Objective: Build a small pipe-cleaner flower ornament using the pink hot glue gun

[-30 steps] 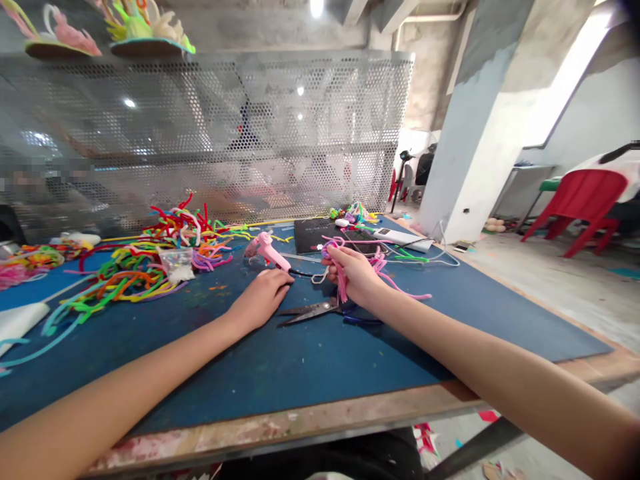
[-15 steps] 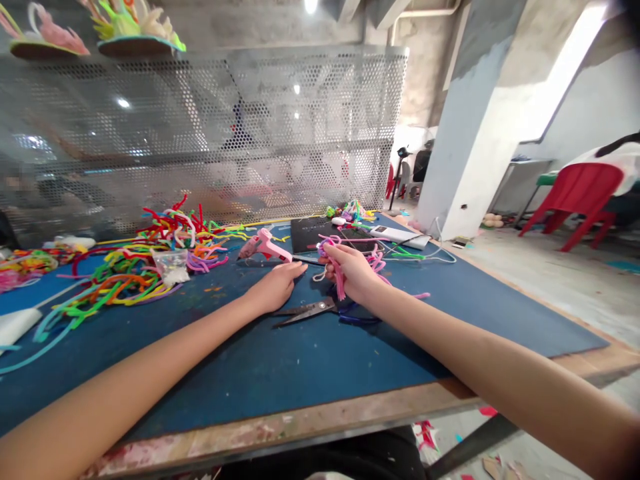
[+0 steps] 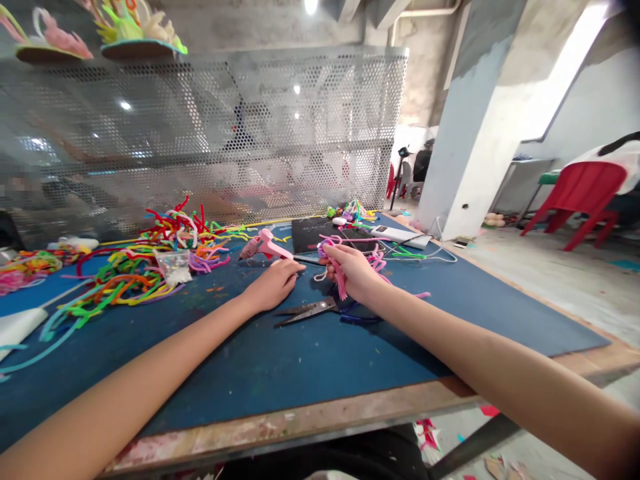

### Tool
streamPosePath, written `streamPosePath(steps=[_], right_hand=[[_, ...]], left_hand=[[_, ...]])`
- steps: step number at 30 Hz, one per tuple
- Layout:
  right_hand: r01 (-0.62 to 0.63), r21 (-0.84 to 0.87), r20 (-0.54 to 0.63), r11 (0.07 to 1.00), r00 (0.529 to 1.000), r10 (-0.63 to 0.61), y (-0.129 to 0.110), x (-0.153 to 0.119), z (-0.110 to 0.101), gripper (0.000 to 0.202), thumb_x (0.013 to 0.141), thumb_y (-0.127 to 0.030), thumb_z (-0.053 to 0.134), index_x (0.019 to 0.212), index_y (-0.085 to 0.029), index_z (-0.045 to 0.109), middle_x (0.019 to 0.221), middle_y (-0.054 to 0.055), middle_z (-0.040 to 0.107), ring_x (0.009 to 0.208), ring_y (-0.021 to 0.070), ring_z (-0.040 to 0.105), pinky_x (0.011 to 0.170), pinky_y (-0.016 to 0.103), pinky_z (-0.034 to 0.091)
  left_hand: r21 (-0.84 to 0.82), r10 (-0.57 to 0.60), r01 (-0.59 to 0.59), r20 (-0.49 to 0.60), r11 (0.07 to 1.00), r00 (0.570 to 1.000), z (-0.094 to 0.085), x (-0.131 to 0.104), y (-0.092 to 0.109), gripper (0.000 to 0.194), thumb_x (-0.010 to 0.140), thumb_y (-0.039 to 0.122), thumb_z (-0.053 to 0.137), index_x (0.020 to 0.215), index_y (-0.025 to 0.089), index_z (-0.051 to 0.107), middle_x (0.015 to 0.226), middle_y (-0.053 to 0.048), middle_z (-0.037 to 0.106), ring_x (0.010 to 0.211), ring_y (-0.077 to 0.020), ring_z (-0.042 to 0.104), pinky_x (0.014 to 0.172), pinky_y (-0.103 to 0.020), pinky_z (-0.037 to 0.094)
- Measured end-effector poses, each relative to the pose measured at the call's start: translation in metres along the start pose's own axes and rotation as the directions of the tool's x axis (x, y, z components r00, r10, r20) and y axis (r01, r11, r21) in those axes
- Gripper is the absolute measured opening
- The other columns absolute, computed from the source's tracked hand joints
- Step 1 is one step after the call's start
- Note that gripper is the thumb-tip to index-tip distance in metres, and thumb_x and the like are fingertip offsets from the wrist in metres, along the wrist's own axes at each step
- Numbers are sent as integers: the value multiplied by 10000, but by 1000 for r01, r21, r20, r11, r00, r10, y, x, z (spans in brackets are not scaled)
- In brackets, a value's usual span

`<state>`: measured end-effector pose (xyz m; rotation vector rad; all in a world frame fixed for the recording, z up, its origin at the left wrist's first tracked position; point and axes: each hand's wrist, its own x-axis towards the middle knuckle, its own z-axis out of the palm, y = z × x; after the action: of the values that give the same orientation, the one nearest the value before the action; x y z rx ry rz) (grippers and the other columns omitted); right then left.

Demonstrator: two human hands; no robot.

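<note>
Above the blue mat point(image 3: 300, 373), the right hand point(image 3: 359, 273) grips the pink bundle point(image 3: 341, 281) near its top, likely to hold its strands together. Beside the glue gun point(image 3: 275, 249), the left hand point(image 3: 273, 287) lies low; its grip cannot be determined.

Both bare arms reach forward over the bench point(image 3: 320, 373), entering from the lower corners and angling inward. The left hand point(image 3: 275, 285) lies low, palm down, its fingers together and pointing toward the right hand point(image 3: 353, 270). The right hand is raised slightly, its thumb and fingers closed in a pinch, the other fingers curled beneath. The hands are near each other but apart.
</note>
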<state>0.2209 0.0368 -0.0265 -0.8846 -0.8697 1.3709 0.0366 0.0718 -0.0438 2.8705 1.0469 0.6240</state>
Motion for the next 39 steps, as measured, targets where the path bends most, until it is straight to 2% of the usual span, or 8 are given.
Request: streamPosePath(steps=[5, 9, 15, 20, 31, 34, 36, 39], right_hand=[[17, -30, 6, 999, 1000, -17, 1, 0, 0, 173, 737, -237, 668, 685, -153, 525, 545, -16, 558, 406, 34, 402, 388, 155, 327], [12, -29, 5, 999, 1000, -12, 2, 0, 0, 216, 716, -271, 693, 684, -154, 515, 540, -22, 556, 397, 29, 389, 390, 156, 317], [12, -49, 8, 999, 1000, -12, 1, -2, 1, 149, 772, -225, 633, 704, -143, 530, 542, -13, 560, 398, 35, 398, 394, 159, 318], [12, -71, 10, 997, 1000, -11, 1, -3, 2, 149, 793, -207, 609, 688, -141, 528, 537, -9, 565, 390, 35, 394, 396, 163, 322], [24, -69, 31, 997, 999, -22, 3, 0, 0, 129, 802, -206, 594, 706, -134, 547, 542, -8, 574, 399, 35, 404, 394, 154, 328], [22, -85, 26, 996, 999, -20, 3, 0, 0, 129, 803, -211, 590, 707, -137, 545, 534, -14, 569, 395, 35, 401, 394, 155, 331], [17, -91, 24, 996, 1000, -15, 2, 0, 1, 128, 802, -210, 588, 705, -136, 549, 532, -16, 568, 392, 35, 397, 391, 156, 328], [19, -93, 27, 996, 1000, -17, 2, -1, 1, 126, 795, -214, 597, 703, -136, 560, 539, -15, 571, 393, 34, 400, 393, 158, 330]], left_hand=[[-19, -16, 16, -13, 1000, 1000, 8, 17, -2, 242, 858, 155, 357, 924, 129, 589, 954, -108, 588, 947, -224, 526, 934, -387, 398], [-39, -43, 41, -36, 998, 998, 16, 26, -9, 239, 754, 48, 345, 807, 159, 549, 817, -71, 539, 818, -213, 515, 813, -362, 440], [-95, -28, 22, -61, 995, 998, 17, 21, -13, 282, 671, 1, 328, 802, 182, 500, 844, -51, 527, 842, -196, 494, 820, -338, 420], [-162, -19, 12, -39, 987, 999, 16, 23, -8, 298, 672, 9, 307, 848, 194, 461, 775, 4, 512, 734, -150, 487, 709, -269, 407], [-150, -85, 79, -35, 986, 996, 24, 32, -9, 219, 659, 22, 339, 742, 204, 427, 626, 32, 453, 588, -149, 436, 572, -261, 328], [-155, -86, 73, -75, 985, 994, 22, 29, -9, 290, 625, -2, 326, 776, 197, 474, 676, 11, 513, 654, -161, 485, 634, -270, 390], [-165, -80, 62, -103, 984, 991, 21, 28, -9, 390, 601, -25, 312, 857, 189, 515, 809, -19, 595, 789, -170, 544, 739, -289, 431], [-195, -87, 73, -65, 978, 994, 16, 24, -7, 560, 590, -50, 314, 1038, 210, 527, 1007, -28, 667, 978, -169, 592, 854, -305, 440]])
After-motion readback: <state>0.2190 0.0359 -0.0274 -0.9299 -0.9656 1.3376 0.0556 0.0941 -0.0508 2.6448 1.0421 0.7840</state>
